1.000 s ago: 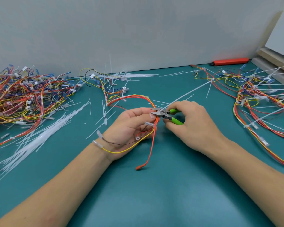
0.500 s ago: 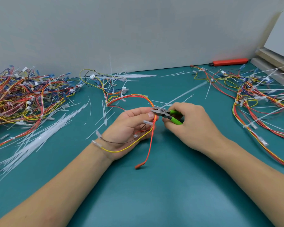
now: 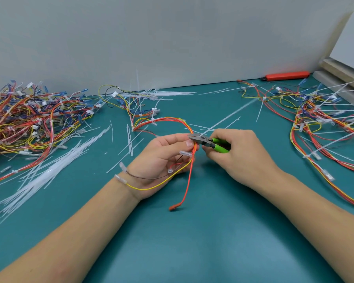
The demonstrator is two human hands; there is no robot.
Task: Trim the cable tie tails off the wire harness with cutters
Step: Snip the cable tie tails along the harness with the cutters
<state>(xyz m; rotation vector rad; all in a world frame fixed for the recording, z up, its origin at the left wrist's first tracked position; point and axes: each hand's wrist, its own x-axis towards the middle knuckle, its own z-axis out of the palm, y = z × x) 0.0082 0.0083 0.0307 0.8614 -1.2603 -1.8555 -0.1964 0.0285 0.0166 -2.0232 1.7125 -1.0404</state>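
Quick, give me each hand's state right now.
Left hand: holds the wire harness, pinching it near the fingertips.
Right hand: grips the green-handled cutters, jaws at the harness.

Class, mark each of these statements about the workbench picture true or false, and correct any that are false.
1. The right hand holds green-handled cutters. True.
2. The left hand lies flat and empty on the mat. False: it grips the harness where the cutters meet it.
3. A red tool lies by the wall at far right. True.
4. The mat is yellow. False: it is teal.
5. Loose white ties lie left of the left arm. True.
6. The cutters' tip points away from the harness. False: it points at the harness, beside the left hand's fingertips.
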